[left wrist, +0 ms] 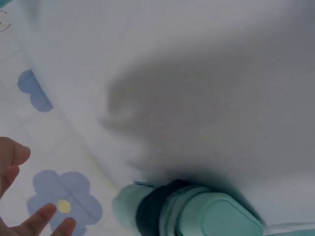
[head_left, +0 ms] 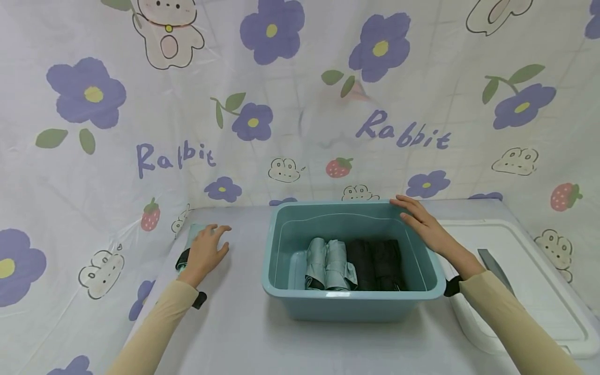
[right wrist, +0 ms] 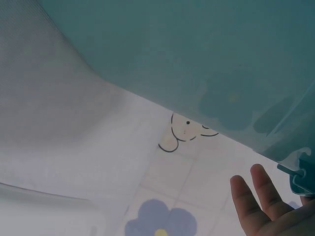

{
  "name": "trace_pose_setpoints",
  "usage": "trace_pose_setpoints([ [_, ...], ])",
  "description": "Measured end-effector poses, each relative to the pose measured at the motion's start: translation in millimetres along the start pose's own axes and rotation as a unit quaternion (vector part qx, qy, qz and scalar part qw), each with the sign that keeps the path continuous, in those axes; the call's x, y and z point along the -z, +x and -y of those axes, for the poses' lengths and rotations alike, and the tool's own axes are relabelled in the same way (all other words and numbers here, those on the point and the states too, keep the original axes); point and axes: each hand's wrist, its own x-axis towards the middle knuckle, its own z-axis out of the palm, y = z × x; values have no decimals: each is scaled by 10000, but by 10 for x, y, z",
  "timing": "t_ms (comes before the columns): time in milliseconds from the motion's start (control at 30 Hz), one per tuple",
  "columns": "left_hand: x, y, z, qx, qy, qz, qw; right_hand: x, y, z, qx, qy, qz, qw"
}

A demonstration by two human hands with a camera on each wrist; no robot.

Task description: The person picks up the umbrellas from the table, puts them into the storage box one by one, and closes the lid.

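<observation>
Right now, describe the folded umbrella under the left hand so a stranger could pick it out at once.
Start at the teal bin in the middle of the cloth-covered table. Look left of it, near the table's left edge, where the left hand rests on a mint-green folded umbrella with a dark band. Unlike the other folded umbrellas, it lies outside the bin.

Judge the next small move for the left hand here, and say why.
Probably curl the left hand round the folded mint umbrella beneath it. Its fingers lie straight over the umbrella, not gripping, while the right hand rests flat on the rim of the teal bin, where folded umbrellas already lie.
</observation>
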Motion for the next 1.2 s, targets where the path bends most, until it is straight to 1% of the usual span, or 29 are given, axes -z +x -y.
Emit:
trace_pose_setpoints([
  [100,-24,-22,104,117,107,114,9998,-5,-2,-3,-25,0,5,10000],
  [200,-22,-47,182,219,92,271,9994,-12,-7,-6,-55,18,18,10000],
  [400,-26,-73,307,407,194,723,9964,-20,-14,-11,-52,46,21,10000],
  [567,-26,-78,381,554,173,1038,9929,-18,-13,-13,-32,63,5,10000],
  [700,-24,-82,416,741,207,1302,9885,-17,-12,-6,-44,63,9,10000],
  [833,-23,-70,442,870,253,1427,9856,-20,-6,-1,-39,79,9,10000],
  [933,-33,-43,469,1063,221,1591,9813,-19,-4,7,-49,76,13,10000],
  [1067,-33,16,499,1368,56,1965,9709,-7,-7,19,-94,59,11,9999],
  [1200,-6,93,506,1562,-111,2210,9626,4,-9,23,-115,82,7,9999],
])
